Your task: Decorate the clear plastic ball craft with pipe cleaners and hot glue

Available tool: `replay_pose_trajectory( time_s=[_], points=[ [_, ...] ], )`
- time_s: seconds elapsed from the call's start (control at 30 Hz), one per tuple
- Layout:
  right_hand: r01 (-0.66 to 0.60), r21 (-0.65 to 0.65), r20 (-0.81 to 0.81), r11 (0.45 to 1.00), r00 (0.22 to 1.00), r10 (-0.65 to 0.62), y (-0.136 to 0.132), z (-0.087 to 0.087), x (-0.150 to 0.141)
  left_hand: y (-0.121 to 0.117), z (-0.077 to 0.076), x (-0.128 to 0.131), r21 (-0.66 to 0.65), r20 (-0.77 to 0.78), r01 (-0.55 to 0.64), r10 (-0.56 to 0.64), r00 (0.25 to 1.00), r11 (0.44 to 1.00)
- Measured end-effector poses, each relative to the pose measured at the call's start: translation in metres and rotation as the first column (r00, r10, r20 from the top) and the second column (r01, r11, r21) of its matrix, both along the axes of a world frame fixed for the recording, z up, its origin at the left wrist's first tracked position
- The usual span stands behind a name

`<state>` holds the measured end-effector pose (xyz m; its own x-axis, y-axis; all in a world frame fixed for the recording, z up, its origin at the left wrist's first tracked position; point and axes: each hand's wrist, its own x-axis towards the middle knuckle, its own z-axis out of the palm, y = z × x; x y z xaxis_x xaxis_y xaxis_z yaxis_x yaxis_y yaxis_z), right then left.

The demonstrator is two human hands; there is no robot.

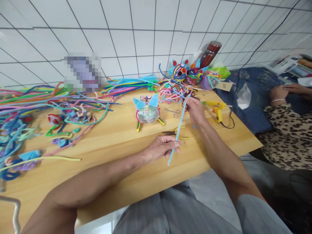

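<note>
A light-blue pipe cleaner (179,126) runs slantwise between my two hands above the wooden table. My left hand (163,146) pinches it near its lower end, which sticks out below the fingers. Higher up, my right hand (193,109) has its fingers closed on the upper part. Beyond my left hand stands a clear round craft figure (148,113) with blue pointed ears, a pink rim and yellow-green legs. Small scissors (173,112) lie to the right of that figure. A yellow glue gun (216,109) rests right of my right hand.
Bundles of coloured pipe cleaners (131,85) line the tiled wall. Loose coiled pieces (80,113) spread over the left side. Decorated figures (179,72) and a red-brown bottle (211,53) stand at the back right. Another person's leopard-print sleeve (280,115) is beyond the table's right edge.
</note>
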<state>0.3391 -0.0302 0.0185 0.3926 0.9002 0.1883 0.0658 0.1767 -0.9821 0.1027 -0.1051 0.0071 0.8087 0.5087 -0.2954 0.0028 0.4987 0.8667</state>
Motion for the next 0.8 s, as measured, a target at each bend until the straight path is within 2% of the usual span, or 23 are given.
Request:
replay_pose_trajectory(
  time_s=[0.1,0.27,0.53,0.8],
  points=[
    [0.007,0.006,-0.009,1.0,1.0,-0.007,0.001,0.0,0.003,0.0,0.006,0.0,0.015,-0.008,0.005,-0.004,1.0,1.0],
    [0.029,0.02,-0.062,0.999,0.998,-0.028,0.004,0.0,0.01,-0.001,0.012,-0.001,-0.032,-0.047,0.069,-0.07,0.996,0.997],
    [0.031,0.031,-0.074,0.999,0.997,-0.029,0.004,-0.001,0.009,-0.011,0.011,-0.002,0.088,-0.079,0.036,-0.029,0.996,0.995],
    [0.024,0.038,-0.046,0.999,0.999,-0.023,0.004,-0.002,0.006,-0.019,0.012,-0.01,0.059,-0.152,0.024,-0.015,0.988,0.998]
  ],
)
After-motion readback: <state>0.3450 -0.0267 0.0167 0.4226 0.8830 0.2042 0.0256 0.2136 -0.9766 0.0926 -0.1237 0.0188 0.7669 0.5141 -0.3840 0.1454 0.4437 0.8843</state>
